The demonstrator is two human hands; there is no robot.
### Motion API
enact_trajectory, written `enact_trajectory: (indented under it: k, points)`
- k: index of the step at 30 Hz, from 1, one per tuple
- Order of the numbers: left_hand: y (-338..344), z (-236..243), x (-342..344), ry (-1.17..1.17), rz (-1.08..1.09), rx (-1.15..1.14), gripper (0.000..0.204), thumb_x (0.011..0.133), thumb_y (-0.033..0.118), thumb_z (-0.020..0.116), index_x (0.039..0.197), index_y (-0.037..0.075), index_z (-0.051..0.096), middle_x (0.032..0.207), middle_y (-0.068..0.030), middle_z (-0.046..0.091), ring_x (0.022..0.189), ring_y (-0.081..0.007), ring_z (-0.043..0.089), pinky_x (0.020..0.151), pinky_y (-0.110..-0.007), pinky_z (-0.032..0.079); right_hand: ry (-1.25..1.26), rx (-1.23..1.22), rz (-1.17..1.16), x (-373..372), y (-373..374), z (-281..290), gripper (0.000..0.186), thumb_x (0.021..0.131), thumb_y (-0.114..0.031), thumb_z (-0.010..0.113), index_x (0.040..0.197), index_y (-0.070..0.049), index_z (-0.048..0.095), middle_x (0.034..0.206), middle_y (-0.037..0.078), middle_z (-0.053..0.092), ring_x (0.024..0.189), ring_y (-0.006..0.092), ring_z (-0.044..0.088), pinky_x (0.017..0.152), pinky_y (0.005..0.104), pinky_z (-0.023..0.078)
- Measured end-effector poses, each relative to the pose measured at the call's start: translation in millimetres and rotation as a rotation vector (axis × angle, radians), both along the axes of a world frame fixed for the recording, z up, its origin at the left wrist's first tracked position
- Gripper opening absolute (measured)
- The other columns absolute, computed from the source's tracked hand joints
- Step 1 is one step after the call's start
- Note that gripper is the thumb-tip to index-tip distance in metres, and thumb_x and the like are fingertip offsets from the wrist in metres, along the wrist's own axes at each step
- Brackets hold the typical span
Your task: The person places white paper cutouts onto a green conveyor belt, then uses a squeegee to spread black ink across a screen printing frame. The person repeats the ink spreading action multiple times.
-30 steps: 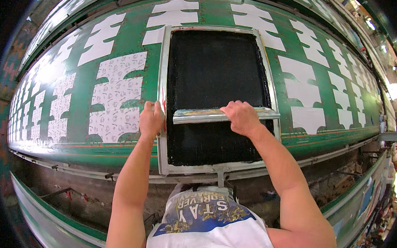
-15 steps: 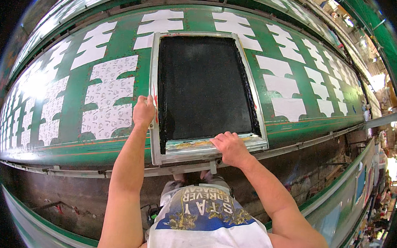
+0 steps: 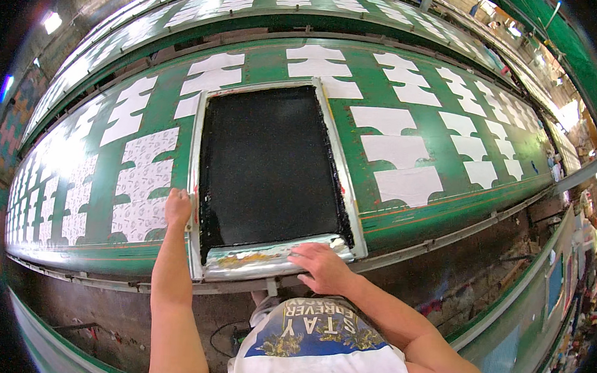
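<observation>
A large metal-framed printing screen (image 3: 269, 165) with a black middle lies on the long green table in front of me. Along its near end runs a pale strip smeared with yellowish and white residue. My left hand (image 3: 178, 207) is closed at the left rail of the frame, fingers curled against it. Over the near end rests my right hand (image 3: 321, 267), its fingers reaching left across the smeared strip and the thumb apart from them. Just left of the frame lie white fabric pieces (image 3: 143, 185) with a small printed pattern; plain white pieces (image 3: 401, 158) lie to its right.
More rows of cut white pieces (image 3: 210, 70) cover the green table (image 3: 251, 66). A metal rail (image 3: 437, 244) runs along its near edge, close to my body. Similar tables stand beyond, and another green-edged table (image 3: 507, 319) is behind me at right.
The view has shifted, so the screen appears lower and further left; its place among the fabric pieces looks the same. My right hand's fingers have loosened and spread. My left hand keeps its place.
</observation>
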State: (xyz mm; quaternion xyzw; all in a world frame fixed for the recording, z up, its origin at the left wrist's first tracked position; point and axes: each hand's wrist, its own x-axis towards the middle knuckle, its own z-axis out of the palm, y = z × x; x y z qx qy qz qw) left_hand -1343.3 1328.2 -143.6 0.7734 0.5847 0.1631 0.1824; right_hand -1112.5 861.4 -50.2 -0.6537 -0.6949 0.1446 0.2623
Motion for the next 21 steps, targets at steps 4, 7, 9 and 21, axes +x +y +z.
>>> enact_trajectory:
  k: [4,7,9,21]
  points:
    - [-2.1,4.2,6.6,0.161,-0.013,0.051,0.049,0.109,0.046,0.058,0.130,0.004,0.072,0.122,-0.0326,0.075,0.118,-0.0532,0.069,0.102,-0.061,0.054,0.001,0.120,-0.416,62.9,-46.5,-7.7,0.059,0.089,-0.018,0.083,0.145,-0.006,0.068,0.145,0.019,0.066,0.134,0.0386,0.062,0.116,0.0522,0.049]
    - [-2.4,2.9,6.4,0.148,0.073,0.073,0.066,0.107,0.056,0.062,0.137,-0.001,0.070,0.129,-0.0348,0.073,0.127,-0.0517,0.066,0.107,-0.058,0.053,0.176,-0.040,-0.721,100.5,-66.2,-22.4,0.057,0.094,-0.019,0.080,0.147,-0.003,0.066,0.140,0.022,0.066,0.129,0.0379,0.065,0.112,0.0481,0.051]
    - [-1.3,-0.2,3.2,0.133,-0.032,0.079,0.071,0.106,0.059,0.063,0.135,-0.004,0.071,0.130,-0.0347,0.073,0.128,-0.0511,0.066,0.107,-0.057,0.053,0.509,-0.314,-0.892,119.9,-72.6,-34.1,0.055,0.098,-0.021,0.078,0.148,0.000,0.065,0.136,0.023,0.066,0.125,0.0374,0.067,0.109,0.0454,0.053]
    - [16.7,-13.8,-15.7,-0.385,-0.071,-0.133,0.048,0.109,0.045,0.068,0.098,-0.002,0.073,0.081,-0.0136,0.066,0.078,-0.0266,0.062,0.075,-0.043,0.049,0.643,-0.269,-1.075,102.7,-75.5,-80.7,0.048,0.103,-0.022,0.076,0.147,-0.003,0.070,0.125,0.019,0.070,0.108,0.0273,0.071,0.096,0.0404,0.058]
